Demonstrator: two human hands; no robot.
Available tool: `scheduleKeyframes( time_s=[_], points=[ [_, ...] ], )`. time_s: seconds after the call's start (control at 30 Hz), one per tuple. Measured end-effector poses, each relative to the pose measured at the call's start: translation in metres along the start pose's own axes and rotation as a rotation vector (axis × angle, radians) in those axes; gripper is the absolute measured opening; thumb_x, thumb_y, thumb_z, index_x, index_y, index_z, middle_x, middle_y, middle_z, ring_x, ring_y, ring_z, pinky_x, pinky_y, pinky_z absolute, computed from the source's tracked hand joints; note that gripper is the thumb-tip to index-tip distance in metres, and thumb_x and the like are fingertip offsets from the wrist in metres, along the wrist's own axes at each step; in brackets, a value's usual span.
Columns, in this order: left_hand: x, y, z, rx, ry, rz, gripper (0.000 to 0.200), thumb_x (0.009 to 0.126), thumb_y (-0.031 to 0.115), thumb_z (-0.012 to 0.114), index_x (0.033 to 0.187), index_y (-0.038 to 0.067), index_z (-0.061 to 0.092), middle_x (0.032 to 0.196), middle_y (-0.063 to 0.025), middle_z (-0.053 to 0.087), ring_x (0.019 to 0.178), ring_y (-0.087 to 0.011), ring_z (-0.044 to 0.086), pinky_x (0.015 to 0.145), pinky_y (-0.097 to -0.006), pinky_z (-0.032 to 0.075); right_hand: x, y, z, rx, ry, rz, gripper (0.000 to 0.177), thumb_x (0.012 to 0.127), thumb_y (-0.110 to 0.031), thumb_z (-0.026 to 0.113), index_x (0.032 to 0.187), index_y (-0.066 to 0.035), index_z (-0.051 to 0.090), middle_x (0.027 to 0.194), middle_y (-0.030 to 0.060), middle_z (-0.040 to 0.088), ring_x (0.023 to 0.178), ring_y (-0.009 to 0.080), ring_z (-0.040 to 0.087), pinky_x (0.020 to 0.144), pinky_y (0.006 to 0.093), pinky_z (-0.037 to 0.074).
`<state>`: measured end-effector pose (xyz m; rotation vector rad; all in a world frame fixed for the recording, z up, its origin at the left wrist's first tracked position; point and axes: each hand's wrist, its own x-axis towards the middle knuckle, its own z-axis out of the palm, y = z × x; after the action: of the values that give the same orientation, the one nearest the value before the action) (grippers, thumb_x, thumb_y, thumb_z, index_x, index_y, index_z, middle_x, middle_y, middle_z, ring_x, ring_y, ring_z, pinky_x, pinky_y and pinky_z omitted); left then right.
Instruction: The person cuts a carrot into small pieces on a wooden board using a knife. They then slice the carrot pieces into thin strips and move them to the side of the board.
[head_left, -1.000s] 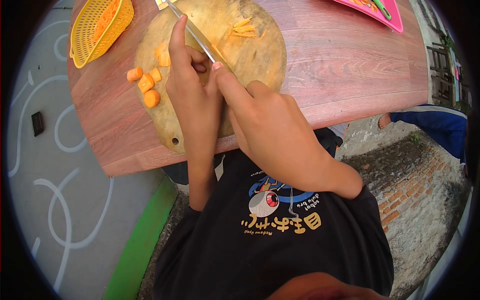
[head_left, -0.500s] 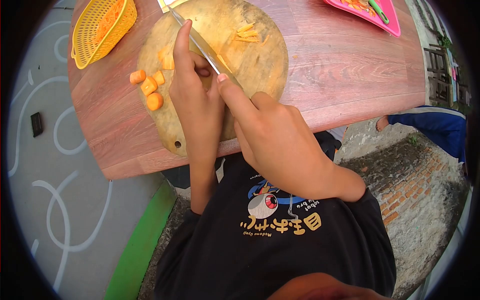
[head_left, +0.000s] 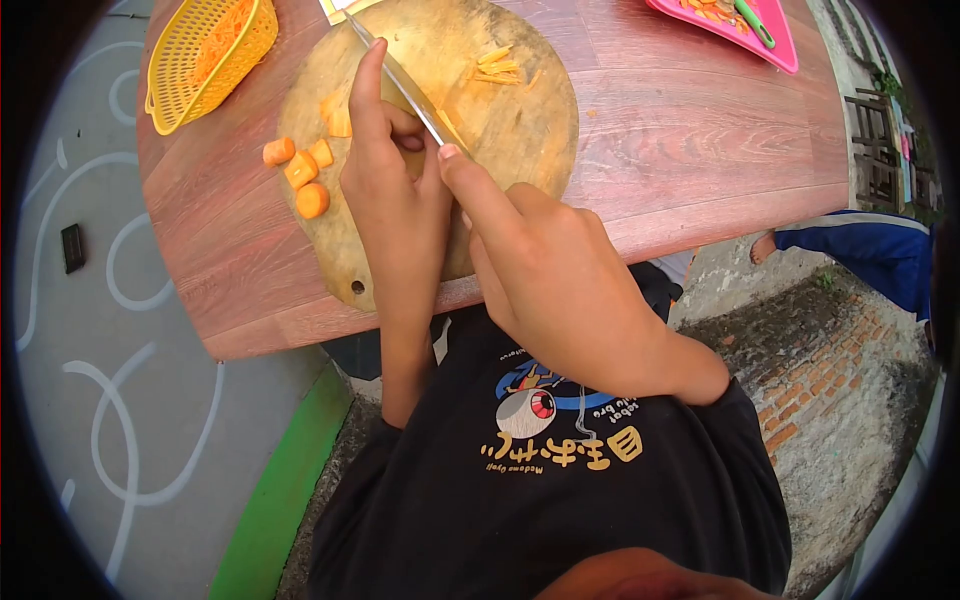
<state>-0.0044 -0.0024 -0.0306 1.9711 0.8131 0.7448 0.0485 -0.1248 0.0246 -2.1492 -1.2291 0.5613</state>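
Observation:
My right hand [head_left: 560, 270] is closed around the handle of a kitchen knife [head_left: 405, 90], its blade slanting up and left over a round wooden chopping board [head_left: 530, 130]. Beside the blade, my left hand [head_left: 395, 190] has one finger stretched up and the others curled in; whatever lies under them is hidden. A thin carrot slice [head_left: 450, 124] shows at the blade's right edge. Flat carrot slices [head_left: 337, 115] lie left of my left hand. Further left are several carrot chunks [head_left: 302, 170]. Thin carrot sticks [head_left: 497, 66] form a small pile at the board's upper right.
A yellow plastic basket [head_left: 158, 85] with shredded carrot [head_left: 222, 42] stands at the upper left of the wooden table [head_left: 700, 130]. At the upper right, a pink tray [head_left: 783, 50] holds orange scraps and a green-handled tool [head_left: 755, 22]. Another person's leg [head_left: 860, 245] shows at right.
Both hands and the knife keep nearly the same place over the board. The whole view has shifted very slightly.

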Motion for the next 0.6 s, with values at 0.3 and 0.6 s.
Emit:
scheduleKeyframes(
  time_s=[0.3,0.6],
  points=[
    [0.0,0.0,0.001,-0.006,0.008,0.025,0.079,0.08,-0.008,0.067,0.153,0.011,0.043,0.075,-0.0066,0.055,0.071,-0.0202,0.057,0.068,-0.0345,0.048,-0.002,0.003,0.006,0.076,0.053,-0.019,0.05,0.092,-0.002,0.059,0.141,-0.001,0.048,0.079,0.0239,0.064,0.065,0.0455,0.065,0.058,0.0506,0.055],
    [0.0,0.008,-0.002,0.018,-0.012,-0.041,0.077,0.082,-0.008,0.064,0.154,0.011,0.043,0.075,-0.0054,0.055,0.07,-0.0183,0.056,0.068,-0.0331,0.048,0.003,0.01,0.012,0.076,0.113,-0.076,0.057,0.087,-0.002,0.063,0.142,0.001,0.048,0.08,0.0246,0.063,0.066,0.0453,0.066,0.059,0.0502,0.055]
  ],
)
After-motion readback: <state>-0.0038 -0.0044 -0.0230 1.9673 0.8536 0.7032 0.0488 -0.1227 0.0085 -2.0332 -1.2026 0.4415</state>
